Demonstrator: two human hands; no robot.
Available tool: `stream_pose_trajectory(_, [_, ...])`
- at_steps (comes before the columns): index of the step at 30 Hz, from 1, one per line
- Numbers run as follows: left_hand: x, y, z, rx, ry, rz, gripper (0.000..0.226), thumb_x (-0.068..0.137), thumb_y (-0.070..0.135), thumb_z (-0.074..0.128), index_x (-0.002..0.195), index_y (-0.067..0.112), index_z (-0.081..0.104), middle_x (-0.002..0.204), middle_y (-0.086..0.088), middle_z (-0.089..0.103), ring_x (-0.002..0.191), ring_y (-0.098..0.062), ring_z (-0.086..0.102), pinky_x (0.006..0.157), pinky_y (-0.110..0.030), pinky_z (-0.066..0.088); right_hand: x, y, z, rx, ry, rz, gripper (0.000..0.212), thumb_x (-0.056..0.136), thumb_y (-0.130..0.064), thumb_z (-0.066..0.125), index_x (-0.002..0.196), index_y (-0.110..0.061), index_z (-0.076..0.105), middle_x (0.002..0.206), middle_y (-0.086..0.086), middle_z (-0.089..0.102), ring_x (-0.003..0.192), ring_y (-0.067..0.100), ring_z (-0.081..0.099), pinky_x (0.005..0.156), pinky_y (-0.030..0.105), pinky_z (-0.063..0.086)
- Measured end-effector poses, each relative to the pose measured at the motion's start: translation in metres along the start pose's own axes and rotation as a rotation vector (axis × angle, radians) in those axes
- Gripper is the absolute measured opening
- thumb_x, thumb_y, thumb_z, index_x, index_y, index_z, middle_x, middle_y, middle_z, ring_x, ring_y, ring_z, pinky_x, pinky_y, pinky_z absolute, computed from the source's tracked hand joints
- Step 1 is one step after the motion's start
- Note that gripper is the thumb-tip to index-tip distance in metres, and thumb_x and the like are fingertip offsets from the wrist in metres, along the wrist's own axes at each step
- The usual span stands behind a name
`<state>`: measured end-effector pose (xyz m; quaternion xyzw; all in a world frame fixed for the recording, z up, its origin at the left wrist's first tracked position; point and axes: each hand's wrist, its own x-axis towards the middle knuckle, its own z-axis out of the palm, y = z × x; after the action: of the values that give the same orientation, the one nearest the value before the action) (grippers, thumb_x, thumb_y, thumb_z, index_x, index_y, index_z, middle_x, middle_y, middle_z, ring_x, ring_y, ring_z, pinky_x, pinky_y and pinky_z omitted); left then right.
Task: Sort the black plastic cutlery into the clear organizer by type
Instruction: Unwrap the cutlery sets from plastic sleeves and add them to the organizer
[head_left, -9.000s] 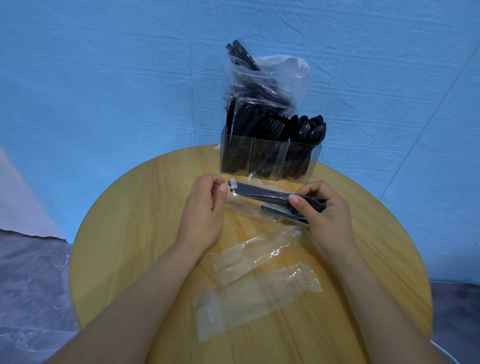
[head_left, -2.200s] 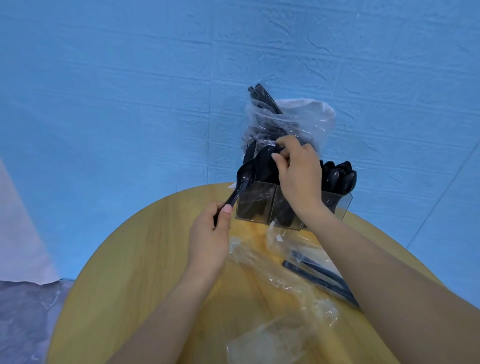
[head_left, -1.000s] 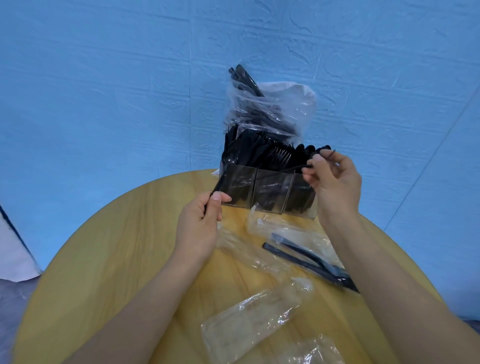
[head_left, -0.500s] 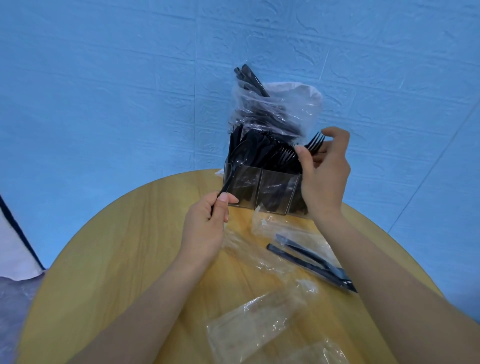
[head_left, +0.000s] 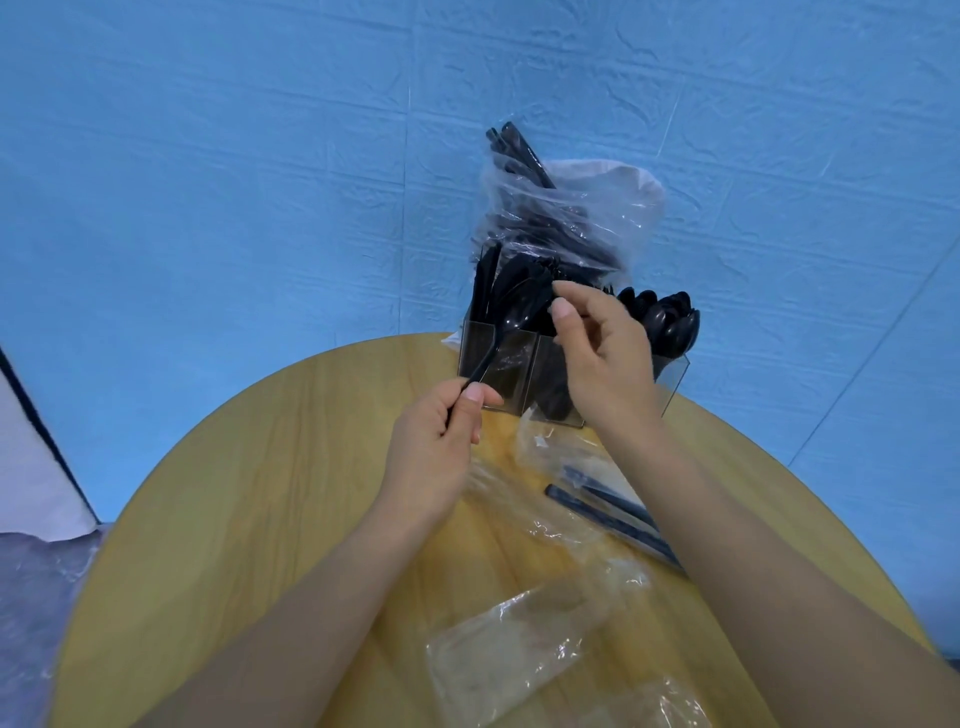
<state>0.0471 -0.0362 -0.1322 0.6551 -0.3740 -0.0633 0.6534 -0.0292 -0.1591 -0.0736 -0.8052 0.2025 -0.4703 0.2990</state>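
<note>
My left hand (head_left: 434, 452) pinches a black spoon (head_left: 506, 325) by its handle, bowl raised before the clear organizer (head_left: 670, 387) at the round table's (head_left: 270, 467) far edge. My right hand (head_left: 605, 353) hovers over the middle compartment, fingers loosely curled, holding nothing I can see.

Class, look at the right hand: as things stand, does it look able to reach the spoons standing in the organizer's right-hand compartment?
Probably yes. The right hand hovers beside the spoons, whose bowls stand above the clear organizer rim with nothing over them. Whether its fingers already pinch something is unclear.
</note>
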Motion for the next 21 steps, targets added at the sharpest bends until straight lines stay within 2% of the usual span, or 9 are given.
stream_pose_trajectory(3, [-0.003, -0.001, 0.002, 0.002, -0.073, 0.015, 0.027, 0.099, 0.023, 0.043, 0.086, 0.025, 0.066, 0.058, 0.012, 0.045, 0.058, 0.0, 0.045, 0.058, -0.009, 0.036, -0.008, -0.012, 0.0, 0.192, -0.062, 0.07, 0.009, 0.095, -0.024, 0.054, 0.094, -0.02, 0.062, 0.076, -0.009, 0.061, 0.066, -0.002, 0.057, 0.065, 0.015, 0.048])
stream_pose_trajectory(6, [-0.007, 0.002, 0.003, 0.039, -0.113, 0.071, 0.015, 0.097, 0.024, 0.046, 0.1, 0.031, 0.06, 0.069, 0.017, 0.054, 0.069, 0.005, 0.053, 0.063, -0.006, 0.039, -0.009, -0.007, -0.006, 0.193, 0.012, 0.131, 0.021, 0.093, -0.017, 0.058, 0.072, -0.019, 0.06, 0.056, -0.011, 0.055, 0.055, 0.001, 0.054, 0.064, 0.028, 0.05])
stream_pose_trajectory(9, [-0.01, 0.006, 0.005, 0.11, -0.126, 0.181, 0.022, 0.095, 0.022, 0.051, 0.114, 0.033, 0.055, 0.093, 0.021, 0.062, 0.086, 0.008, 0.056, 0.072, -0.005, 0.04, -0.012, -0.001, -0.02, 0.24, 0.065, 0.248, 0.021, 0.092, -0.009, 0.056, 0.078, -0.022, 0.063, 0.059, -0.009, 0.056, 0.049, 0.002, 0.051, 0.058, 0.027, 0.047])
stream_pose_trajectory(11, [-0.009, 0.008, 0.006, 0.131, -0.12, 0.234, 0.027, 0.096, 0.022, 0.05, 0.118, 0.035, 0.057, 0.1, 0.016, 0.064, 0.091, 0.006, 0.056, 0.077, -0.006, 0.04, -0.017, 0.003, -0.031, 0.335, 0.033, 0.301, 0.022, 0.093, -0.006, 0.054, 0.092, -0.023, 0.067, 0.065, -0.004, 0.057, 0.049, 0.005, 0.052, 0.058, 0.025, 0.046])
stream_pose_trajectory(14, [-0.005, 0.01, 0.011, 0.138, -0.107, 0.263, 0.027, 0.096, 0.023, 0.048, 0.116, 0.039, 0.057, 0.093, -0.002, 0.067, 0.082, -0.006, 0.058, 0.075, -0.015, 0.045, -0.023, 0.008, -0.05, 0.5, -0.064, 0.281, 0.026, 0.093, -0.007, 0.055, 0.112, -0.024, 0.064, 0.072, -0.003, 0.057, 0.057, 0.008, 0.057, 0.064, 0.022, 0.05])
stream_pose_trajectory(17, [-0.005, 0.017, 0.023, 0.154, -0.152, 0.278, 0.027, 0.097, 0.021, 0.047, 0.117, 0.036, 0.058, 0.083, 0.008, 0.064, 0.08, 0.0, 0.057, 0.072, -0.007, 0.041, -0.025, 0.014, -0.073, 0.627, -0.117, 0.249, 0.028, 0.091, 0.0, 0.055, 0.113, -0.017, 0.061, 0.074, -0.002, 0.056, 0.059, 0.01, 0.057, 0.065, 0.02, 0.049])
stream_pose_trajectory(19, [-0.004, 0.023, 0.032, 0.165, -0.194, 0.266, 0.027, 0.097, 0.021, 0.046, 0.118, 0.033, 0.058, 0.076, 0.016, 0.06, 0.078, 0.006, 0.056, 0.071, -0.002, 0.038, -0.026, 0.017, -0.086, 0.646, -0.1, 0.251, 0.025, 0.089, 0.001, 0.056, 0.107, -0.015, 0.063, 0.071, -0.006, 0.058, 0.058, 0.011, 0.058, 0.065, 0.02, 0.049])
stream_pose_trajectory(21, [0.0, 0.029, 0.042, 0.193, -0.245, 0.271, 0.027, 0.098, 0.023, 0.045, 0.12, 0.032, 0.057, 0.074, 0.016, 0.059, 0.079, 0.008, 0.056, 0.072, -0.003, 0.039, -0.025, 0.022, -0.097, 0.618, -0.048, 0.254, 0.02, 0.088, -0.001, 0.058, 0.102, -0.014, 0.064, 0.076, -0.003, 0.058, 0.059, 0.01, 0.059, 0.067, 0.021, 0.051])
